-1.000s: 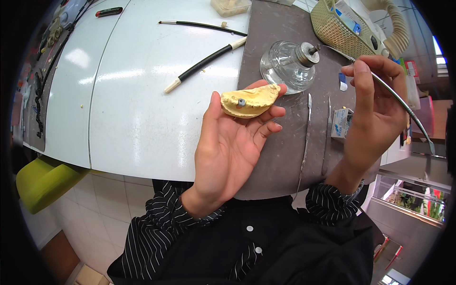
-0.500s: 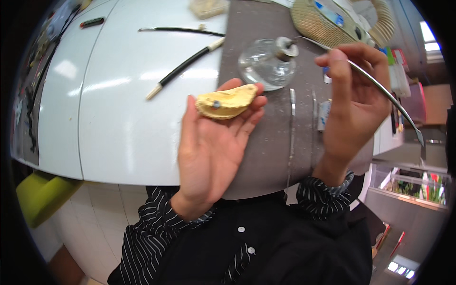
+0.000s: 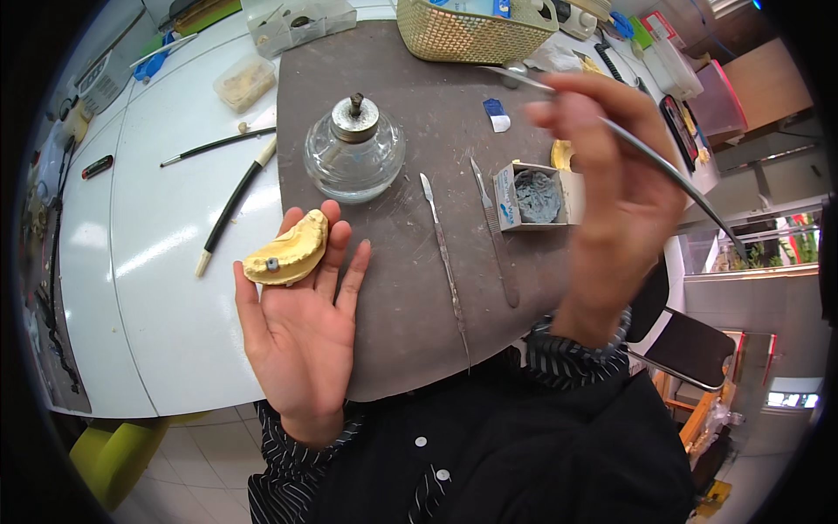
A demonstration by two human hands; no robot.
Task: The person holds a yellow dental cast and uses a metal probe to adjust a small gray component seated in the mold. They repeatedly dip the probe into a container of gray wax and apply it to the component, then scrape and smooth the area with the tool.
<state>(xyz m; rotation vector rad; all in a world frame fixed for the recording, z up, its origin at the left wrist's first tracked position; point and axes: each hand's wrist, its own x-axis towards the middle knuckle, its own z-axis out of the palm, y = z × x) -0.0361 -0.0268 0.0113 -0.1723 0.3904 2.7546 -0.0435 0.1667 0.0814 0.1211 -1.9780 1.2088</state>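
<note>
My left hand (image 3: pixel 301 358) is palm up, its fingers and thumb supporting a yellow plaster dental model (image 3: pixel 305 240). A small blue-grey tooth-shaped piece (image 3: pixel 272 265) sits on the model's near side. Raised over the right side of the mat, my right hand (image 3: pixel 611 201) grips a slim metal dental carving instrument (image 3: pixel 668 170). The hand is blurred, and the instrument's ends stick out on both sides of it. Just beyond the model stands a glass spirit lamp (image 3: pixel 356 157) with clear liquid and a dark wick; no flame can be made out.
On the grey mat (image 3: pixel 401 349) lie a metal carver (image 3: pixel 447 262) and a scalpel-like knife (image 3: pixel 496 236). Beside them is a small box (image 3: pixel 534 196) of blue-grey wax. A woven basket (image 3: pixel 476 39) stands behind. Two black-handled brushes (image 3: pixel 231 205) (image 3: pixel 214 147) rest at left.
The view has swung right, so the lamp and model appear farther left and the wax box shows more fully. Both hands keep their holds; my right hand is now blurred by motion.
</note>
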